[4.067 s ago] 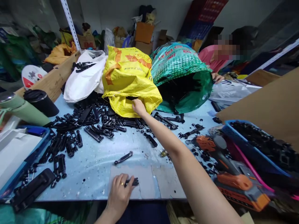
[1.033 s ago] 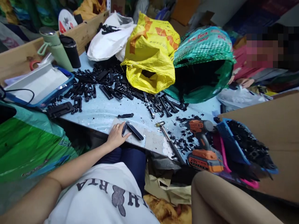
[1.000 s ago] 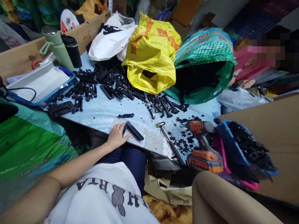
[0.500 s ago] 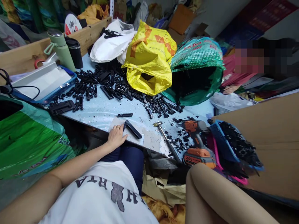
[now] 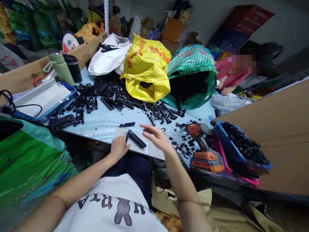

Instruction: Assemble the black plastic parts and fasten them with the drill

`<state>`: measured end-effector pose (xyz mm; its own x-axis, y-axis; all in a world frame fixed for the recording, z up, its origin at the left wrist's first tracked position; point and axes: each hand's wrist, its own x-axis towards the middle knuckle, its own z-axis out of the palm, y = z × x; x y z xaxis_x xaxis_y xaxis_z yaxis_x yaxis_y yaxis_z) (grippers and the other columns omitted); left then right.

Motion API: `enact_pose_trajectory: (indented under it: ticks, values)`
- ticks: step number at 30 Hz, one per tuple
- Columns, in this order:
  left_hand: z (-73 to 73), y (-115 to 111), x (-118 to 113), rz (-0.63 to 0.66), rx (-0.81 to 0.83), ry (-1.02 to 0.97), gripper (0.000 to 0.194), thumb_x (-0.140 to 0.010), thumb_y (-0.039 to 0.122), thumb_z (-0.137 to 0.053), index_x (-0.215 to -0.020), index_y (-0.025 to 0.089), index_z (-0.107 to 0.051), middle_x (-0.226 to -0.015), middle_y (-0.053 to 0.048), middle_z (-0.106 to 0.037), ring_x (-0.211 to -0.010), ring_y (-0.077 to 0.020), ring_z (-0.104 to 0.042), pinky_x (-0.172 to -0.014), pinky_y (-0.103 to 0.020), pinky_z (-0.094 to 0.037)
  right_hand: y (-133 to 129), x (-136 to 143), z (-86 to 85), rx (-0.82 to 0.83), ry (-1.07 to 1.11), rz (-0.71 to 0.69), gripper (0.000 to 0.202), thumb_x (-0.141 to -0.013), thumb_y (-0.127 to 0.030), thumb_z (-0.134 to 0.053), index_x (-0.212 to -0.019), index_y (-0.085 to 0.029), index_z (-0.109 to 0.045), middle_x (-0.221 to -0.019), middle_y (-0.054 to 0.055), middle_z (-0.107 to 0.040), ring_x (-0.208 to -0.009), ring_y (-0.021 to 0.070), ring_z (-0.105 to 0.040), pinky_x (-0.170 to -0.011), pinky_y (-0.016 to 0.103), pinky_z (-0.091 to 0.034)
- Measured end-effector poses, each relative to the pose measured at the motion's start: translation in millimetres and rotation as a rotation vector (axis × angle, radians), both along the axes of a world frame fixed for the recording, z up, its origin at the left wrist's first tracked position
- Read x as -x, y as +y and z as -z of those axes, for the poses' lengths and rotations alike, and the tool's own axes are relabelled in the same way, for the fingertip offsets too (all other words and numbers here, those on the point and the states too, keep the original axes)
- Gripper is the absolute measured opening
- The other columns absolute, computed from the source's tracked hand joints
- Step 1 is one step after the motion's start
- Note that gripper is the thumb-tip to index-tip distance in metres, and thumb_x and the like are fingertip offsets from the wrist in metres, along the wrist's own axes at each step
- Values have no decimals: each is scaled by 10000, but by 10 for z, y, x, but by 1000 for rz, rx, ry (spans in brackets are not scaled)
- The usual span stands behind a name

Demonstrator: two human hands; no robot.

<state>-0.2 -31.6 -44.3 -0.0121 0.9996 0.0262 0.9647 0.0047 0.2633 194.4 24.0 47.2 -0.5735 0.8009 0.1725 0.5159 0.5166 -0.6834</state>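
My left hand [image 5: 119, 148] rests at the table's front edge, its fingers closed on the thin arm of a black hinged bar [image 5: 136, 139]. The bar's long, round-ended body lies slanted on a grey board [image 5: 151, 147]. Just beyond it is a smaller black linked piece [image 5: 127, 124]. My right hand [image 5: 155, 137] hovers to the right of the bar, fingers stretched and apart, holding nothing. Beneath that hand and forearm a hammer is mostly hidden; a bit of its head [image 5: 163, 130] shows.
An orange and black cordless drill [image 5: 201, 145] lies right, among small black parts. A blue basket [image 5: 220, 130] of black parts stands beyond it. Behind are piled black parts [image 5: 106, 87], a yellow sack [image 5: 147, 71] and a green sack [image 5: 193, 61]. Another person's hand [image 5: 228, 90] is far right.
My right hand has come into view from below and reached over the board, covering most of the hammer. My left hand stays at the black hinged bar. The view has shifted slightly.
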Motion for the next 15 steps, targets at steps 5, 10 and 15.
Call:
enact_pose_trajectory:
  ticks: [5,10,15]
  values:
    - [83,-12,72,106,-47,-15,279,-862,327,-502,-994,90,-571,-905,-120,-590,-913,-250,-545,-776,-349,-450,178,611,723,-54,-374,97,632,-849,-485,-527,-1373,-157,-398,-1120,142,-549,-1033,246,-506,-887,376,-429]
    - [179,54,241,310,-93,-76,181,-877,203,-460,-995,107,-559,-893,-104,-587,-895,-225,-544,-795,-333,-455,139,632,870,-63,-434,92,637,-873,-532,-451,-1406,-202,-341,-1120,118,-543,-1045,244,-480,-881,348,-410]
    - [210,43,149,199,-173,-22,231,-904,235,-412,-964,90,-582,-846,-114,-586,-839,-232,-551,-764,-335,-454,137,623,821,-31,-431,130,628,-868,-539,-456,-1401,-226,-342,-1138,115,-538,-1062,247,-468,-879,353,-400]
